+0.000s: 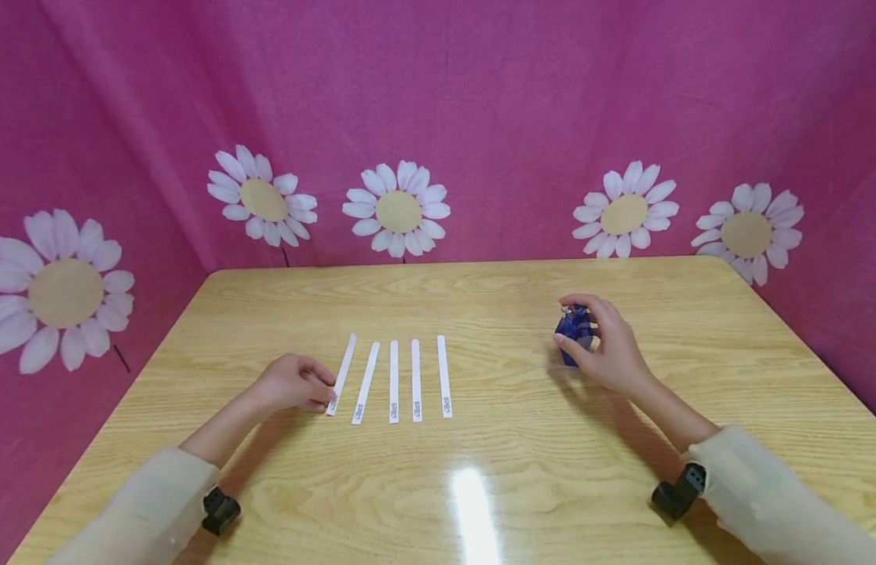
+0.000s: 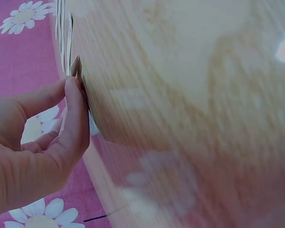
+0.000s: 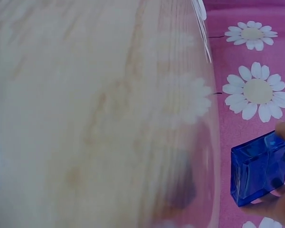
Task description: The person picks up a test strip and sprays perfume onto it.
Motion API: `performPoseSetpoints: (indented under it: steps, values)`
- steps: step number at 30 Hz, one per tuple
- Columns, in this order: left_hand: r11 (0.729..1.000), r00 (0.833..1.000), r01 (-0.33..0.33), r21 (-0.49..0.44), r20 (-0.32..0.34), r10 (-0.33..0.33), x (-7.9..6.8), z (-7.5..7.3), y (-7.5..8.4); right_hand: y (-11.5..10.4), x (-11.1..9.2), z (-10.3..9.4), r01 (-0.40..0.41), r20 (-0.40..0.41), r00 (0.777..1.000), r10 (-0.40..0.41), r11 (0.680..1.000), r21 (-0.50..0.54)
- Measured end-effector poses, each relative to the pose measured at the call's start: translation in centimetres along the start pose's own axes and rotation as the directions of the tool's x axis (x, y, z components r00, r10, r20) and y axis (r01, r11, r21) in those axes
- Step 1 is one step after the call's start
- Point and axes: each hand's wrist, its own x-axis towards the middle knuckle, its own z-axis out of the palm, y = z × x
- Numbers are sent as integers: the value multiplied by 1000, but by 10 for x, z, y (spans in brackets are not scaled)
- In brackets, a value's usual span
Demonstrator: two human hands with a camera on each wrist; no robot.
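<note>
Several slim white paper strips, like perfume test strips, lie side by side on the wooden table, each with dark print at its near end. My left hand [image 1: 297, 383] is at the near end of the leftmost strip [image 1: 344, 365]. In the left wrist view, thumb and forefinger pinch that end. Off to the right, my right hand [image 1: 613, 355] grips a blue glass bottle [image 1: 574, 320] between thumb and fingers, above the table. The bottle's square, thick-walled body [image 3: 256, 168] shows in the right wrist view; the hand covers part of it.
The wooden table [image 1: 509, 314] reaches back to a pink curtain [image 1: 509, 118] printed with large white daisies. To the right of the held strip lie the other strips, including the rightmost strip [image 1: 444, 377]. A bright light reflection falls on the near tabletop.
</note>
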Motion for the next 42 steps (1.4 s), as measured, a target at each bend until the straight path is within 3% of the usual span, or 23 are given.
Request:
performPoseSetpoints:
  steps: [20,31,42]
  values:
    - [1000,999,-31,-2,-33,31,-3,10,-5,8,-5,3,-85,61,995,80,993,87]
    - [999,999,-50,0,-19,50,-4,11,-7,4,-8,3,-199,108,976,187,974,112]
    - [999,999,-35,21,10,34,-4,6,-4,0,0,-4,-241,188,955,231,970,30]
